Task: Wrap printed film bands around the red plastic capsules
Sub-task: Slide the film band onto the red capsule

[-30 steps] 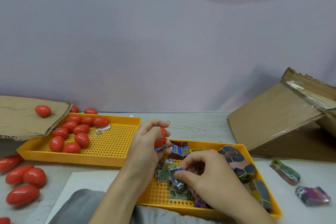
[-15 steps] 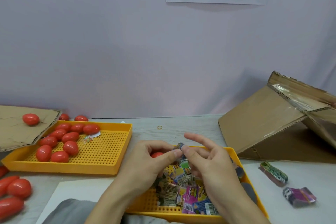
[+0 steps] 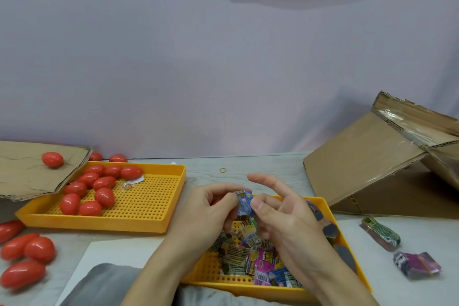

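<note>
- Plain pale wall behind a grey table point(image 3: 260, 171), and the handy landmark is the near yellow tray point(image 3: 347, 256) in front of the person, full of loose printed film bands point(image 3: 260, 258).
- Above that tray's far edge, the left hand point(image 3: 206, 211) has its fingers curled round a red capsule point(image 3: 215, 202) (only a sliver of red peeks out).
- The right hand point(image 3: 280, 211) pinches a blue film band point(image 3: 244, 202) with thumb and a finger against the capsule's end; its other fingers are spread out and lifted.
- Looks like the step is getting the band started over the capsule; whether it's on yet can't be told.
- Next move probably needs the band opened and slid down evenly while the left hand steadies the capsule.
- Left of that tray sits a second yellow tray point(image 3: 149, 221) holding bare red capsules point(image 3: 89, 194).
</note>
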A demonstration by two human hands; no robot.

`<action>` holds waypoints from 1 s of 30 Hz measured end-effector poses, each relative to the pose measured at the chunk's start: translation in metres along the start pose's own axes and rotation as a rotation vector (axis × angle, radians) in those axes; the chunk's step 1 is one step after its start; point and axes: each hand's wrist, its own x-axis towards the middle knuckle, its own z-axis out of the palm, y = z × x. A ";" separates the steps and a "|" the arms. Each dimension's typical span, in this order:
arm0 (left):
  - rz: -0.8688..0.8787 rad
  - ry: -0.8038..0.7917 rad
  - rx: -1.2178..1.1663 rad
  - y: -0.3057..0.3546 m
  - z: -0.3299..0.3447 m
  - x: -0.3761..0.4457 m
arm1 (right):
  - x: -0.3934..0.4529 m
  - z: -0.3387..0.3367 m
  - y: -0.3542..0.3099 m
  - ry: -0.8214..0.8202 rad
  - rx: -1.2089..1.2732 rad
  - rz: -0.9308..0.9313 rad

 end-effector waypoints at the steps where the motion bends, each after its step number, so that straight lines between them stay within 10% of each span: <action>1: 0.000 0.002 -0.010 0.001 0.001 0.000 | 0.001 0.000 0.001 0.002 -0.020 -0.004; 30: 0.152 0.046 0.199 0.006 0.006 -0.004 | 0.008 0.001 0.007 0.185 -0.075 0.207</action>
